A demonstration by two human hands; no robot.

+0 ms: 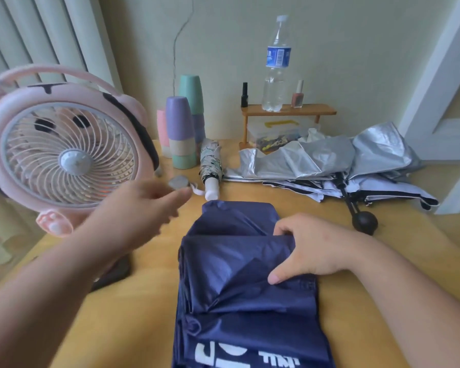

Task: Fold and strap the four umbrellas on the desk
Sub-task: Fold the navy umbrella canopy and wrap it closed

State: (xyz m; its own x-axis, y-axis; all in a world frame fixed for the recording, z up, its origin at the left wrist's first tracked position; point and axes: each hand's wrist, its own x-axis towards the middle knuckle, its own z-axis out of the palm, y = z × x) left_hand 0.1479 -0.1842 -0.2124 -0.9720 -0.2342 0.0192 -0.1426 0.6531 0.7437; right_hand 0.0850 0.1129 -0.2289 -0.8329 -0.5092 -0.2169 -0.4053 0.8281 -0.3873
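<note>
A pink fan (67, 155) stands at the left edge of the tabletop (377, 301). In front of it the left hand (141, 208) reaches out above the wood, blurred, its fingers loose and nearly straight with nothing in them; the fingertips are just short of a small grey tab (179, 181) and touch no umbrella. Behind that, stacked cups (179, 128) stand at the back edge. Beside the cups lies a small patterned umbrella (209, 163), rolled tight, its white handle pointing toward the person.

In the middle, reaching to the near edge, lies the navy umbrella (231, 288), collapsed, its cloth loose in wide flat folds with white lettering at the bottom. The right hand (314, 248) grasps it from the right side: the thumb (276, 278) presses on top of the cloth and the fingers (286, 229) curl over a fold.

At the back right stands a wooden shelf (287, 109) bearing a water bottle (275, 70). In front of it, toward the right edge, a silver umbrella (316, 160) lies unfolded over pale cloth with dark trim; whether that is one umbrella or two cannot be told. Its black handle (365, 221) rests on the wood, apart from the right hand
</note>
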